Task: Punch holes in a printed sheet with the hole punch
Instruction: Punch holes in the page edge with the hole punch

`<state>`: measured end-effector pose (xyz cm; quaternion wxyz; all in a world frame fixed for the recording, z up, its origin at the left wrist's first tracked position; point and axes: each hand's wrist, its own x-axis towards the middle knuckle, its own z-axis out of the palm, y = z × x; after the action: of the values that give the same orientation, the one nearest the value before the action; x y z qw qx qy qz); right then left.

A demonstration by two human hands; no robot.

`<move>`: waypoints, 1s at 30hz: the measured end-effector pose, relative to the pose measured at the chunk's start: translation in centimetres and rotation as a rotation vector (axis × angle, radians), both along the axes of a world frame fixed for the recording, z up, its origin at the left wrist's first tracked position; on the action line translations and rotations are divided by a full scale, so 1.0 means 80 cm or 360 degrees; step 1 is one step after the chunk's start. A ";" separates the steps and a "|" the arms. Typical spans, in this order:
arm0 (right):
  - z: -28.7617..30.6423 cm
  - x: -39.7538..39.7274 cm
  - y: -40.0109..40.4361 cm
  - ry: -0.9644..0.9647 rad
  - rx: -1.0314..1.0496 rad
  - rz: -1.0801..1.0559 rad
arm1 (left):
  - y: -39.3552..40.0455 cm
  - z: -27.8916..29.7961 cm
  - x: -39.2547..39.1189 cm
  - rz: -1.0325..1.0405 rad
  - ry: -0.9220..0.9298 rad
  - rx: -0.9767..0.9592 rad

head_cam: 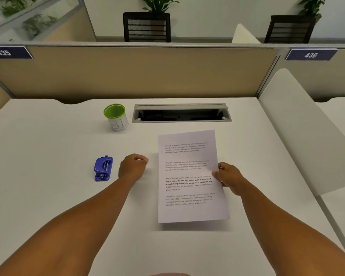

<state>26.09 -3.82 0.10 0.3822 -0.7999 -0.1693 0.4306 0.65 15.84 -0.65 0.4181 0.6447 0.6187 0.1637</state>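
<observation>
**White sheet lifted at the right edge, punch idle on the left**

White desk (48, 196) fills the near view, with both bare forearms reaching forward across it. The right hand (228, 177) pinches the printed sheet (189, 176) at its right edge, thumb on top and fingers curled beneath; a shadow under the near edge shows that end raised off the desk. Four blocks of text run down the page, the third partly in bold. The left hand (133, 166) is curled into a loose fist holding nothing, between the sheet and the hole punch (103, 168), close to both but touching neither; whether its knuckles rest on the desk is hard to tell. The blue hole punch lies flat on the desk just left of that hand. Farther back stands a cup (116, 117) with a green rim and inside, scribbled marks on its white wall. Right of it is an open grey cable tray (181, 113) set into the desk. Behind rises a beige partition (137, 72) bearing number plates 435 (4, 52) and 436 (311, 55), with two dark chairs (146, 26) and plants (157, 4) beyond.
</observation>
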 end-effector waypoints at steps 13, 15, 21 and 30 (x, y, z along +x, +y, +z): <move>-0.015 -0.009 0.012 0.0035 -0.0060 -0.0057 | 0.062 -0.020 -0.105 0.0823 0.0538 0.0072; -0.017 -0.009 0.015 0.0019 -0.0073 -0.0055 | 0.071 -0.024 -0.113 0.0851 0.0566 -0.0064; -0.022 -0.010 0.020 0.0036 -0.0083 -0.0071 | 0.084 -0.033 -0.123 0.0765 0.0384 -0.0203; -0.026 -0.012 0.028 0.0054 -0.0070 -0.0103 | 0.089 -0.028 -0.117 0.0844 0.0199 -0.0358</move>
<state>25.12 -1.62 -1.98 0.3811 -0.8058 -0.1272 0.4351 -8.72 23.00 -2.91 0.3906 0.4189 0.8044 0.1576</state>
